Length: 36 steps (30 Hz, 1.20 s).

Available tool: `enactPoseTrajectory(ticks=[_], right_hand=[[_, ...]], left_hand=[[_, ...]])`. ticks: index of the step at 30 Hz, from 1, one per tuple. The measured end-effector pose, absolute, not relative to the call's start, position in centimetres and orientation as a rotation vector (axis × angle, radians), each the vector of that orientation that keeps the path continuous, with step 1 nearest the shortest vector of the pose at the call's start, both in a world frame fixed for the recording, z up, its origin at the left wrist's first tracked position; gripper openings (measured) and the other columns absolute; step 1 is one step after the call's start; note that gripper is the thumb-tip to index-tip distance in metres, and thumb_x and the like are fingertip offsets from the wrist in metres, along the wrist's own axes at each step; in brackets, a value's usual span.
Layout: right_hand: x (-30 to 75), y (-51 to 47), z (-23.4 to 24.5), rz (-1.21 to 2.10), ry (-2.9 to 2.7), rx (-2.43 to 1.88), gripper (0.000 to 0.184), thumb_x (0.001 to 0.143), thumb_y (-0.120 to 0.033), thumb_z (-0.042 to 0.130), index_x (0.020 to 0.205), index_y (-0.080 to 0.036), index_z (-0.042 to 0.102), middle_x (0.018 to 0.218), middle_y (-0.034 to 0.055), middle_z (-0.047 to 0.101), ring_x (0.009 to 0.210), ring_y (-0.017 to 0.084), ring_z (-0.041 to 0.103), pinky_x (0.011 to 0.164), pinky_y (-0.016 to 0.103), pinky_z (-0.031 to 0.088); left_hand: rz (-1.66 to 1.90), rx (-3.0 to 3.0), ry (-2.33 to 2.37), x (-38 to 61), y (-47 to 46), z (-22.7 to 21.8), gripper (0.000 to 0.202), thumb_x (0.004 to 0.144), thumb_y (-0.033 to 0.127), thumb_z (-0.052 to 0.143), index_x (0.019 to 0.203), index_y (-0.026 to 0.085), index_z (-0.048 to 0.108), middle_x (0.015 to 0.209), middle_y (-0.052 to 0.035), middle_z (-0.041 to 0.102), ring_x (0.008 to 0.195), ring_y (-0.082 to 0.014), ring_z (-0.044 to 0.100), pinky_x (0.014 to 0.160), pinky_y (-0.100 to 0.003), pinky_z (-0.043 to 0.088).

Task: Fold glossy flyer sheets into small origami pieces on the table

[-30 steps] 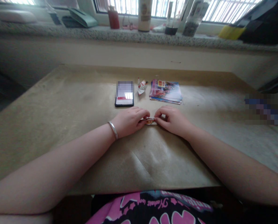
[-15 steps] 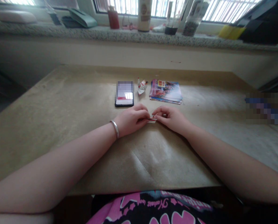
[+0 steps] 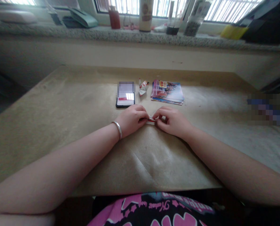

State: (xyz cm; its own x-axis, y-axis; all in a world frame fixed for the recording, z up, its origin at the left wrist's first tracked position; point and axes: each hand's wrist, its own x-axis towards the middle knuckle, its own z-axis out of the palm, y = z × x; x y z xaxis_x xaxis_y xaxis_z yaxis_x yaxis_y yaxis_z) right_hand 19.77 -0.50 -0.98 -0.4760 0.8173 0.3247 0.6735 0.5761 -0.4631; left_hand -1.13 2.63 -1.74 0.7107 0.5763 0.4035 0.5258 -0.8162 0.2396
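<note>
Between my two hands is a small folded piece of paper (image 3: 150,122), white with red and dark edges, close to the tabletop. My left hand (image 3: 134,118), with a silver bangle at the wrist, pinches its left end. The fingers of my right hand (image 3: 171,121) are closed on its right end, thumb and forefinger together. Most of the paper is hidden by my fingers. Just beyond my hands stands a folded paper figure (image 3: 143,88) in white and red. Left of it lies a phone (image 3: 126,98) with its screen lit.
A stack of colourful printed sheets (image 3: 167,91) lies right of the paper figure. The table (image 3: 88,163) has a tan cover, creased near the front. At the back, the stone windowsill (image 3: 121,35) holds a red bottle (image 3: 114,18), jars and a green case (image 3: 83,18).
My left hand has shifted slightly left along the paper. My right fingers have moved a little, the thumb bending down at the paper's right end. The other things stay put.
</note>
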Motion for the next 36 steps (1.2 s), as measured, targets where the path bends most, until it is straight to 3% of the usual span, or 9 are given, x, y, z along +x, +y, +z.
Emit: enactPoseTrajectory(ticks=[5, 11, 18, 23, 26, 36], right_hand=[[20.0, -0.4, -1.0, 0.287, -2.391, -1.111, 0.013, 0.077, -0.018, 0.056, 0.084, -0.021, 0.067, 0.088, 0.0058, 0.067, 0.088, 0.020, 0.059, 0.080, 0.032, 0.046], [20.2, -0.2, -1.6, 0.328, -2.387, -1.058, 0.010, 0.080, -0.021, 0.056, 0.079, -0.020, 0.066, 0.092, 0.0063, 0.067, 0.090, 0.020, 0.059, 0.082, 0.033, 0.047], [20.0, 0.1, -1.9, 0.303, -2.402, -1.104, 0.009, 0.082, -0.025, 0.058, 0.081, -0.019, 0.065, 0.092, 0.0076, 0.065, 0.092, 0.021, 0.058, 0.084, 0.034, 0.046], [19.9, 0.0, -1.7, 0.268, -2.367, -1.220, 0.022, 0.079, -0.028, 0.063, 0.098, -0.018, 0.068, 0.099, 0.0092, 0.066, 0.098, 0.023, 0.058, 0.090, 0.038, 0.045], [20.0, 0.2, -1.9, 0.290, -2.331, -1.241, 0.024, 0.079, -0.032, 0.064, 0.099, -0.019, 0.070, 0.102, 0.0097, 0.065, 0.099, 0.024, 0.058, 0.090, 0.038, 0.046], [19.9, 0.2, -2.1, 0.313, -2.290, -1.252, 0.025, 0.080, -0.035, 0.064, 0.099, -0.021, 0.072, 0.099, 0.0083, 0.064, 0.095, 0.023, 0.059, 0.090, 0.039, 0.046]], left_hand=[[0.572, 2.946, 0.869, -1.4, 2.3, -1.2, 0.019, 0.087, 0.020, 0.053, 0.085, 0.018, 0.072, 0.086, -0.0049, 0.067, 0.080, -0.0152, 0.059, 0.077, -0.028, 0.047], [0.352, 3.159, 0.764, -1.8, 1.8, 0.0, 0.024, 0.092, 0.024, 0.048, 0.095, 0.020, 0.072, 0.090, -0.0061, 0.067, 0.081, -0.0157, 0.058, 0.074, -0.027, 0.046], [0.088, 3.253, 0.812, -1.2, 1.1, 0.6, 0.022, 0.090, 0.017, 0.048, 0.096, 0.014, 0.069, 0.091, -0.0079, 0.065, 0.077, -0.0149, 0.059, 0.069, -0.025, 0.045], [0.407, 3.125, 0.800, -1.5, 1.5, -0.4, 0.024, 0.092, 0.023, 0.047, 0.096, 0.018, 0.070, 0.094, -0.0067, 0.066, 0.081, -0.0145, 0.058, 0.075, -0.026, 0.046], [0.577, 2.956, 0.817, -1.7, 2.1, -1.0, 0.024, 0.091, 0.027, 0.050, 0.087, 0.018, 0.071, 0.089, -0.0057, 0.066, 0.078, -0.0138, 0.057, 0.075, -0.026, 0.045], [0.547, 2.864, 1.119, -1.1, 1.8, -1.3, 0.024, 0.087, 0.032, 0.055, 0.096, 0.013, 0.067, 0.091, -0.0089, 0.063, 0.086, -0.0204, 0.056, 0.081, -0.034, 0.047]])
